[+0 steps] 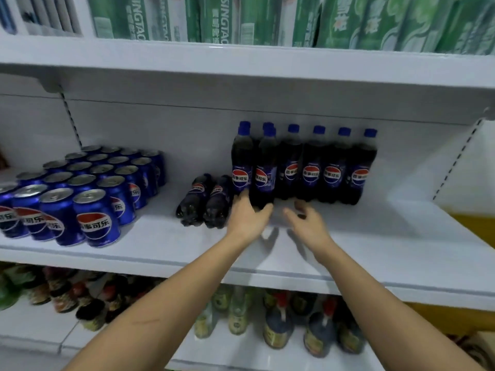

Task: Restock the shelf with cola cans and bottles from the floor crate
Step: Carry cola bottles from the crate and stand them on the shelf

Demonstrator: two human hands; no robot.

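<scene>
On the white middle shelf a row of upright cola bottles with blue caps stands against the back wall. One upright cola bottle stands in front of the row at its left end. My left hand grips this bottle's base, thumb on its right side and fingers behind its left. My right hand hovers just right of it above the shelf, fingers loosely spread and holding nothing. Two more cola bottles lie on their sides to the left. Several blue cola cans stand in rows at the far left.
Green beer cartons fill the shelf above, whose edge overhangs the bottles. The shelf below holds sauce and vinegar bottles. Bare shelf surface lies in front of and right of the upright bottles. The floor crate is out of view.
</scene>
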